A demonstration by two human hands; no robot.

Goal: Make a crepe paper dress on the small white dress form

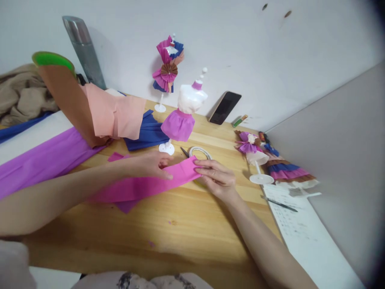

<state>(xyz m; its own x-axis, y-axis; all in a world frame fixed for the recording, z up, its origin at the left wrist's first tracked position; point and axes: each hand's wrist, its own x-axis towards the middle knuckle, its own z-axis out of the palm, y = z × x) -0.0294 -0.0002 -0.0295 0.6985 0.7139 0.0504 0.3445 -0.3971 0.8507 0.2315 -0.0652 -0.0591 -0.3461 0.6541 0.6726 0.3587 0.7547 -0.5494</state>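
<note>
Right now the pink paper strip is lying long-ways across the middle of the counter. The left hand is pressing it flat, grip released. The right hand is pinching its right end.

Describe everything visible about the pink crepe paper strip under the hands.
The pink crepe paper strip is a long, matte, faintly crinkled band lying flat on the wooden table, running from lower left up to the right. The left hand presses its upper edge; the right hand pinches its right end. A darker purple scrap shows beneath it.
</note>
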